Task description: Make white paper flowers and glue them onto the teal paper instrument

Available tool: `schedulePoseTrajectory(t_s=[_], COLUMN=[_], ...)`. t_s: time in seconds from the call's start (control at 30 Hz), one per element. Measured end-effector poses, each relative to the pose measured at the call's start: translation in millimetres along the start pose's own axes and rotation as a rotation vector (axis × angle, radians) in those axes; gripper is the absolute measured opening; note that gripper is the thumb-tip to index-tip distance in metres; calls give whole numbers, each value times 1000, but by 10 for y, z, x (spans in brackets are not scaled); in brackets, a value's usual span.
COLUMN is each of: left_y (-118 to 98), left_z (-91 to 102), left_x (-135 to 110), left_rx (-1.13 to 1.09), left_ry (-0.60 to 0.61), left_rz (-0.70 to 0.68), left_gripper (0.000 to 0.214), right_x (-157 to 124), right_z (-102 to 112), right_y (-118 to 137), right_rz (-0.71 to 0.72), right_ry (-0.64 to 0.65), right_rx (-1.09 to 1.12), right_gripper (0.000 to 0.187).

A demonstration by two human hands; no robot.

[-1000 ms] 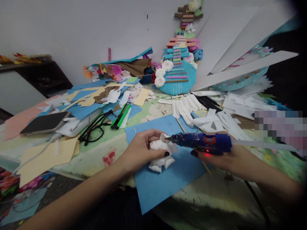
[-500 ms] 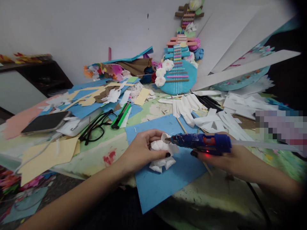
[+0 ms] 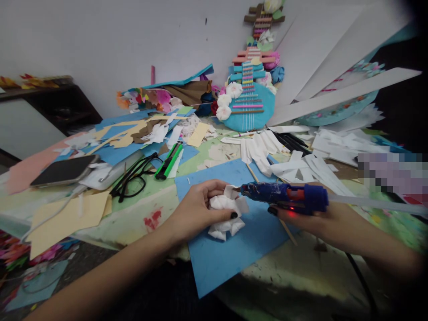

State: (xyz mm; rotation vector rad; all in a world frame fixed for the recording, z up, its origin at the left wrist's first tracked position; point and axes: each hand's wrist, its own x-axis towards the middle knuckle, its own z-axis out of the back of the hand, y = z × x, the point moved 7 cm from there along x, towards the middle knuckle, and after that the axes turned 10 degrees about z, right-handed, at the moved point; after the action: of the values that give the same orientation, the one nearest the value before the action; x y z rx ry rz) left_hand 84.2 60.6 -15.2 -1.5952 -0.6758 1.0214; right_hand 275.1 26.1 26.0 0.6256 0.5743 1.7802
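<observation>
My left hand is closed around a white paper flower, its thumb pressed across the petals. In my right hand lies a blue hot glue gun with a small red light glowing and a clear glue stick running out of its back. The gun's nozzle points left, at a petal on the flower's upper right; whether they touch I cannot tell. Beneath the flower a blue sheet hangs over the table's front edge. A thin wooden stick shows on it, partly behind the gun.
Black eyeglasses, a green cutter knife and a phone lie to the left. White paper strips are heaped beyond the gun. A turquoise paper guitar with white flowers leans at the back. A dark cord hangs at lower right.
The glue gun in my right hand has shifted slightly to the right and up, with its nozzle still beside the petals. My left hand and the flower have hardly moved.
</observation>
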Motion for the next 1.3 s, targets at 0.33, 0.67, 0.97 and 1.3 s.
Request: schedulePoseTrajectory(t_s=[0.33, 0.67, 0.97, 1.3], left_y=[-24, -55, -54, -59], left_z=[64, 116, 119, 114], left_x=[-29, -31, -42, -42], left_rx=[13, -32, -59, -61], left_ry=[-60, -130, -130, -125], left_rz=[6, -32, -39, -27], left_gripper=[38, 26, 26, 28], right_x=[-13, -10, -13, 2], right_z=[31, -41, -32, -33], right_y=[25, 260, 241, 239], right_rz=[107, 271, 307, 317], right_ry=[-32, 189, 140, 151], right_rx=[60, 130, 144, 120], right_gripper=[31, 18, 15, 16])
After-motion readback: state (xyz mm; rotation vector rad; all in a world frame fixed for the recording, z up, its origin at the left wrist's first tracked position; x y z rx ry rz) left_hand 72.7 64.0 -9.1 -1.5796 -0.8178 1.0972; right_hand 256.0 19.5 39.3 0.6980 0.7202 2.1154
